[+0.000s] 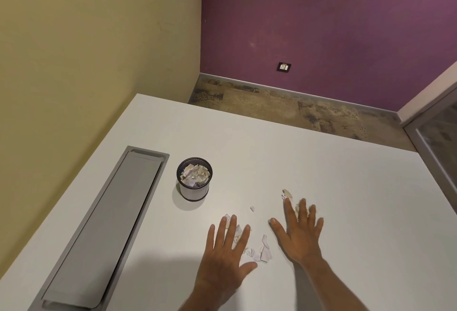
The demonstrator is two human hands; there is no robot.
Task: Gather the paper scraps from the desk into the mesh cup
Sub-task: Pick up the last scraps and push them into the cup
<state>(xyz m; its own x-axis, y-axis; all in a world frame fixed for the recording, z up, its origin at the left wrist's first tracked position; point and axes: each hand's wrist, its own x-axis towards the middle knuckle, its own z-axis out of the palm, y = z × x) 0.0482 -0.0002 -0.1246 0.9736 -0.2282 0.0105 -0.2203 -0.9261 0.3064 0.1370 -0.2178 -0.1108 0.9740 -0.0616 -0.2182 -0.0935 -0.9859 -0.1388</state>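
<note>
While both your hands lie flat, fingers spread, left hand (pixel 226 258) and right hand (pixel 300 235) press paper scraps (pixel 264 251); mesh cup (pixel 194 179) far-left.

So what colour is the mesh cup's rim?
Black, around a paler mesh wall; the cup shows clearly in the head view.

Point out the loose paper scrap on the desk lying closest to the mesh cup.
The tiny lone scrap, lying between the mesh cup and the hands. Every other loose scrap lies farther off, by the fingers.
</note>
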